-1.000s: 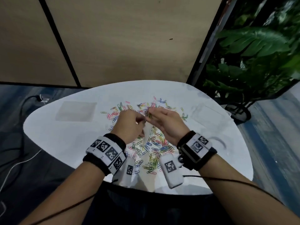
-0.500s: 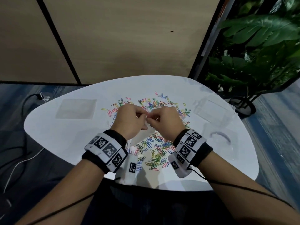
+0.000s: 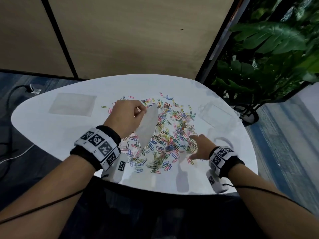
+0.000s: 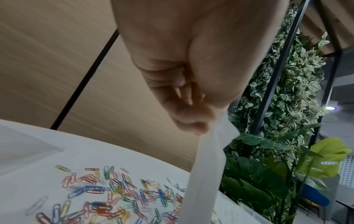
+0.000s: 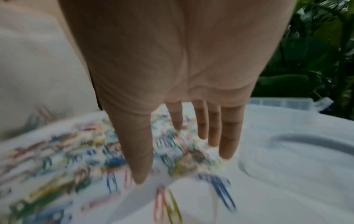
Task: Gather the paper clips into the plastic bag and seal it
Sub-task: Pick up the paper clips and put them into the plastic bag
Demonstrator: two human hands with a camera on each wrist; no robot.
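Left hand pinching plastic bag aloft, right hand spread over paper clips — spare bag left.

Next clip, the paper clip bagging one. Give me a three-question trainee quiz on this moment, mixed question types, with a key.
1. True or false: the left hand pinches the plastic bag above the table.
2. The right hand is: A) gripping the bag, B) spread open over the paper clips, C) off the table edge.
3. Fill in: the clips lie ___ on the table, not in the bag.

Key: 1 true; 2 B; 3 scattered.
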